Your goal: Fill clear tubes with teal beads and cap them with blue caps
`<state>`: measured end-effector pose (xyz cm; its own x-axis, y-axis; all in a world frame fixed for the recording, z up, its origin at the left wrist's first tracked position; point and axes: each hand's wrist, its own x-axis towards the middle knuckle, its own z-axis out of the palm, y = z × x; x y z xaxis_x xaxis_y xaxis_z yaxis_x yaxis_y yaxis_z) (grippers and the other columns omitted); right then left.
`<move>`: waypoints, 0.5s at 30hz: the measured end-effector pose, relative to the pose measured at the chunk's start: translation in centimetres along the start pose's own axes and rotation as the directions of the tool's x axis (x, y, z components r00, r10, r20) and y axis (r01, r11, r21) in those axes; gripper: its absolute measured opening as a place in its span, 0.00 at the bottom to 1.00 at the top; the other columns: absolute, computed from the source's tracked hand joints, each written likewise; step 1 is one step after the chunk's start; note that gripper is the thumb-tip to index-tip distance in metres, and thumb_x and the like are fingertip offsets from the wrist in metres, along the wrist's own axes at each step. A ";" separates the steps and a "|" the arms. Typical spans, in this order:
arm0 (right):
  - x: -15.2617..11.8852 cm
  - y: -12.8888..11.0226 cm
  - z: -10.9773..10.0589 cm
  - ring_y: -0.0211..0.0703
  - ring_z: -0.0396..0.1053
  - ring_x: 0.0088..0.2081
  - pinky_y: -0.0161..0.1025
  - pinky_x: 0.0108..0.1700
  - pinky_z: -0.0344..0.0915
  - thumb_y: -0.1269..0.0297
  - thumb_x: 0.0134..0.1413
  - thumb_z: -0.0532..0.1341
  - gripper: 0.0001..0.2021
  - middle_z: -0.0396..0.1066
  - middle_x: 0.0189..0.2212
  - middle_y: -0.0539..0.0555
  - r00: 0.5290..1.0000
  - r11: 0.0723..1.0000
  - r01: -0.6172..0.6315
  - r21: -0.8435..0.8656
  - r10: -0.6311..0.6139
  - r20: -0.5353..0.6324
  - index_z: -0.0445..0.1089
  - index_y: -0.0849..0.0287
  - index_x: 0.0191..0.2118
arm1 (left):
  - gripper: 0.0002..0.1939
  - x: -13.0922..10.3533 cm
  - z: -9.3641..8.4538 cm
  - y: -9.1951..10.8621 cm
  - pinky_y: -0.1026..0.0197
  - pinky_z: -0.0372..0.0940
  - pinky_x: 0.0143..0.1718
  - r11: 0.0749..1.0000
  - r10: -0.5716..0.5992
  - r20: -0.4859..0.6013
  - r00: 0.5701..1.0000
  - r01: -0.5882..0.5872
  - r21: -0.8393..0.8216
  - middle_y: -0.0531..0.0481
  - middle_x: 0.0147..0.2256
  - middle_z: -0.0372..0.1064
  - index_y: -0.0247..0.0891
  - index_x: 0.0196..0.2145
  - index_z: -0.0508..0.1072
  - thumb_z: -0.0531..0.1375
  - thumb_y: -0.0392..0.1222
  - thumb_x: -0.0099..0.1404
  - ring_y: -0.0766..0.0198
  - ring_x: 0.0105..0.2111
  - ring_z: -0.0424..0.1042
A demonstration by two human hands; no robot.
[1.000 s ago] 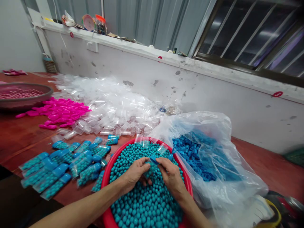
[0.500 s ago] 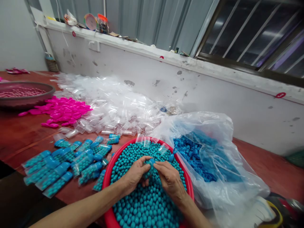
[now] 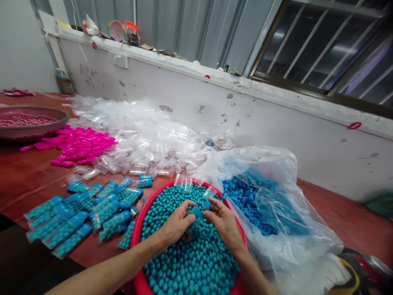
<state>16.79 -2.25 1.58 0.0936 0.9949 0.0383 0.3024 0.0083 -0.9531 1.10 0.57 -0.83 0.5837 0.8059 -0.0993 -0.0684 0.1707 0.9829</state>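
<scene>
Both hands are over a red basin (image 3: 138,229) full of teal beads (image 3: 187,262). My left hand (image 3: 176,221) is closed around a small clear container with a blue cap (image 3: 197,211); its lower part is hidden by the fingers and hard to tell from the beads. Just to the right, my right hand (image 3: 223,219) pinches a small blue plastic piece (image 3: 208,205), probably a cap, between thumb and fingers. Clear empty containers (image 3: 184,182) lean at the basin's far rim. Filled blue-capped containers (image 3: 106,211) lie to the left.
A clear plastic bag (image 3: 276,164) with loose blue caps (image 3: 245,200) stands right of the basin. Behind lies a large heap of clear containers (image 3: 147,131). Pink caps (image 3: 81,143) and a bowl (image 3: 33,131) of pink beads are at left. A white wall (image 3: 172,90) bounds the back.
My right hand has drawn slightly right, away from the container in my left hand, and now shows a small blue piece at its fingertips. The view has shifted slightly.
</scene>
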 end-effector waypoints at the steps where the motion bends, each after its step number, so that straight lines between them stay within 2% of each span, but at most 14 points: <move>1: -0.2 -0.1 0.0 0.45 0.69 0.36 0.42 0.37 0.67 0.64 0.49 0.57 0.18 0.70 0.34 0.55 0.998 0.994 0.063 -0.090 -0.061 0.025 0.63 0.61 0.48 | 0.15 0.0 0.1 0.0 0.71 0.55 0.13 1.000 0.008 -0.025 1.000 -0.007 0.017 0.59 0.23 0.59 0.40 0.43 0.58 0.52 0.44 0.58 0.73 0.15 0.59; 4: -0.9 -0.4 0.4 0.49 0.63 0.49 0.47 0.50 0.59 0.62 0.53 0.53 0.19 0.66 0.47 0.58 0.972 0.920 0.218 -0.326 -0.174 0.159 0.61 0.58 0.52 | 0.18 -0.1 0.4 0.0 0.70 0.57 0.15 1.000 0.013 -0.098 0.995 -0.011 0.019 0.58 0.24 0.57 0.41 0.46 0.57 0.53 0.43 0.57 0.72 0.17 0.57; 6: -1.4 -0.4 0.8 0.52 0.56 0.54 0.49 0.53 0.56 0.59 0.49 0.58 0.28 0.58 0.54 0.60 0.957 0.875 0.256 -0.410 -0.169 0.236 0.54 0.58 0.56 | 0.21 -0.2 0.5 0.1 0.67 0.60 0.21 1.000 0.027 -0.121 0.992 -0.026 0.010 0.56 0.27 0.61 0.40 0.49 0.56 0.53 0.42 0.57 0.70 0.21 0.61; 8: -1.6 -0.4 1.5 0.54 0.53 0.56 0.49 0.52 0.56 0.57 0.42 0.62 0.39 0.53 0.56 0.62 0.953 0.838 0.262 -0.479 -0.146 0.267 0.47 0.60 0.59 | 0.22 -0.2 0.6 0.2 0.64 0.62 0.32 0.998 0.057 -0.146 0.988 -0.057 0.004 0.53 0.31 0.65 0.38 0.50 0.58 0.54 0.40 0.57 0.66 0.29 0.65; 10: -1.8 -0.5 2.4 0.56 0.58 0.52 0.49 0.48 0.61 0.57 0.39 0.64 0.42 0.55 0.53 0.64 0.957 0.803 0.256 -0.538 -0.134 0.256 0.45 0.62 0.60 | 0.22 -0.2 0.7 0.3 0.62 0.59 0.41 0.997 0.073 -0.152 0.986 -0.076 -0.015 0.51 0.37 0.66 0.38 0.49 0.60 0.55 0.39 0.56 0.63 0.37 0.65; 12: -1.9 -0.5 3.3 0.54 0.65 0.44 0.48 0.42 0.65 0.59 0.40 0.62 0.39 0.58 0.49 0.65 0.971 0.773 0.227 -0.593 -0.128 0.204 0.47 0.64 0.58 | 0.20 -0.3 0.8 0.4 0.62 0.57 0.43 0.995 0.076 -0.131 0.988 -0.084 -0.053 0.51 0.38 0.66 0.38 0.48 0.62 0.55 0.38 0.56 0.63 0.40 0.64; 15: -2.1 -0.5 4.2 0.51 0.68 0.37 0.46 0.36 0.67 0.62 0.41 0.60 0.32 0.62 0.42 0.62 0.977 0.724 0.209 -0.657 -0.179 0.114 0.51 0.64 0.54 | 0.17 -0.5 1.0 0.7 0.66 0.59 0.34 0.992 0.037 -0.092 0.995 -0.048 -0.116 0.55 0.30 0.65 0.37 0.44 0.63 0.56 0.40 0.56 0.66 0.32 0.64</move>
<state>12.43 -3.93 0.67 -0.0709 0.9822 0.1739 0.8617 0.1481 -0.4854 1.55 -0.27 0.03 0.5041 0.8603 -0.0762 -0.1895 0.1963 0.9621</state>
